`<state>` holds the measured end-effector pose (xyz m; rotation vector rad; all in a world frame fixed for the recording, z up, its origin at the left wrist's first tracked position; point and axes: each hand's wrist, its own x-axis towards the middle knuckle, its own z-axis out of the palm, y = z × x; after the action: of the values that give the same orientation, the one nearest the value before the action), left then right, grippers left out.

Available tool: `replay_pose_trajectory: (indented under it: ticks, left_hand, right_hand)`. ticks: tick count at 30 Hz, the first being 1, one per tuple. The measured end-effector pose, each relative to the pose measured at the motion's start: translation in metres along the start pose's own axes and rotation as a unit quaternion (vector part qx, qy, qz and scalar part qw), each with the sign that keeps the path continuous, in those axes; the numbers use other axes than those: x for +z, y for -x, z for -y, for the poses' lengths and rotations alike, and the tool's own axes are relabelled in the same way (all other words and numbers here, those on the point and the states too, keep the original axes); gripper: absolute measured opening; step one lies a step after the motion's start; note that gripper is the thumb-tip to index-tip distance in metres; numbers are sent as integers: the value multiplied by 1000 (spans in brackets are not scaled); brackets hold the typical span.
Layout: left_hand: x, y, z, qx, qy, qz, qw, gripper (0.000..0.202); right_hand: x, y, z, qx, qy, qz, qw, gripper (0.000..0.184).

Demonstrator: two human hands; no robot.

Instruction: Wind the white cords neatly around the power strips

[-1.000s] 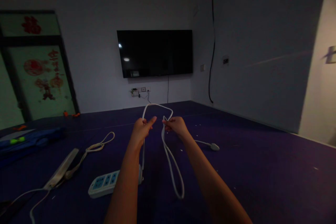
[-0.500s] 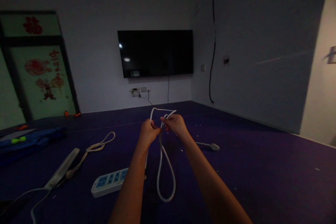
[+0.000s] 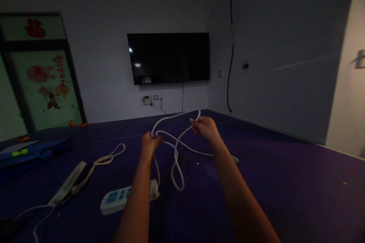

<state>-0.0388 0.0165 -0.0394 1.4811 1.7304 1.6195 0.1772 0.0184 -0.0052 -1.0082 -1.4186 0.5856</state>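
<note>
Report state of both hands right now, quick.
Left hand: closed on the white cord, fingers partly hidden.
Right hand: closed, pinching the same cord between thumb and fingers.

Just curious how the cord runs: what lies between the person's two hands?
In the head view, the white cord spans between the left hand and right hand, arching up in one stretch and looping down in another.

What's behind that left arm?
Behind the left forearm is a white power strip with blue socket panels. Its ends show on either side. The arm covers the middle, so I can't tell how many sockets are hidden there.
</note>
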Motion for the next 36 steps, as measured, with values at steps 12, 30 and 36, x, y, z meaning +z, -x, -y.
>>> replay_pose_trajectory:
  ticks: [12, 30, 36]
  left_hand:
    - [-4, -4, 7, 12, -63, -10, 998, 11]
    - [11, 19, -20, 67, -238, 98, 964, 13]
    - [13, 24, -24, 96, -211, 136, 963, 18]
  right_hand:
    - [-99, 11, -4, -92, 294, -430, 848, 26]
    - [-29, 0, 19, -53, -371, -151, 915, 24]
    - [-8, -7, 19, -79, -462, -166, 868, 16]
